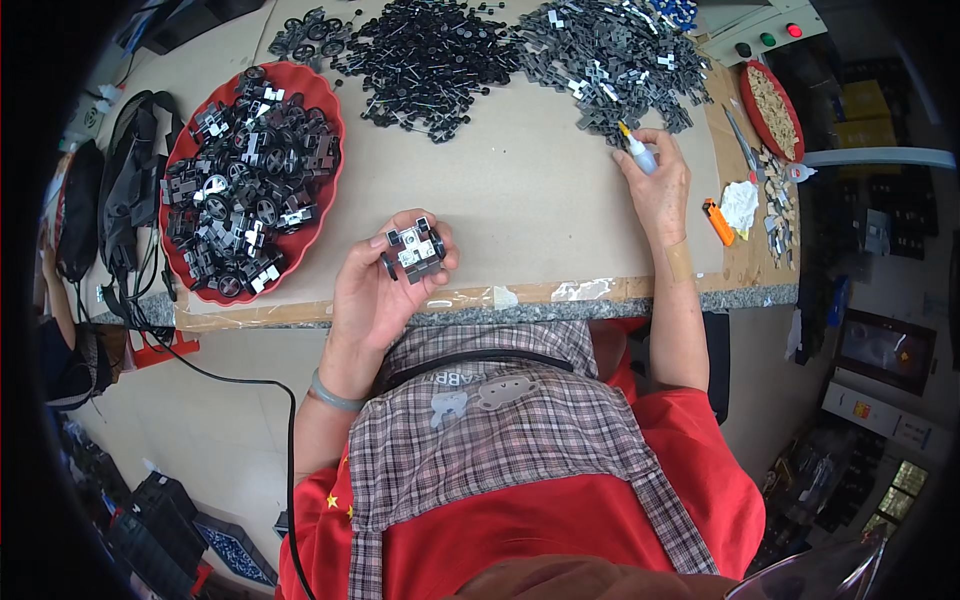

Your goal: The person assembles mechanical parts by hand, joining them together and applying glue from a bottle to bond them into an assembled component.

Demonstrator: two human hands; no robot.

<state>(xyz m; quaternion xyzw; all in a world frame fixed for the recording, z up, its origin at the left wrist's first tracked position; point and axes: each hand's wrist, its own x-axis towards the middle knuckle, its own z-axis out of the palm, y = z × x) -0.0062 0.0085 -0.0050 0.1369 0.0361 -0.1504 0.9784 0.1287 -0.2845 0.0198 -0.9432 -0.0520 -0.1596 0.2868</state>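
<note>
My left hand point(375, 280) is closed around a small toy car chassis point(418, 250), dark with a pale shiny face and black wheels, just above the table's front edge. In my right hand point(660, 185) is a small glue bottle point(641, 155), whitish with a yellow tip pointing up and to the left. Its tip is close to the lower edge of a pile of dark grey plastic parts point(610, 70). To the left of my left hand stands a red scalloped tray point(335, 190) heaped with similar wheeled chassis point(250, 170).
A pile of black wheel-and-axle parts point(430, 60) lies at the back middle. At right are an orange cutter point(718, 222), a crumpled white tissue point(739, 207), scattered tan bits point(779, 210) and a red dish point(748, 98). Black bags point(135, 180) sit far left. A black cable point(292, 450) hangs in front.
</note>
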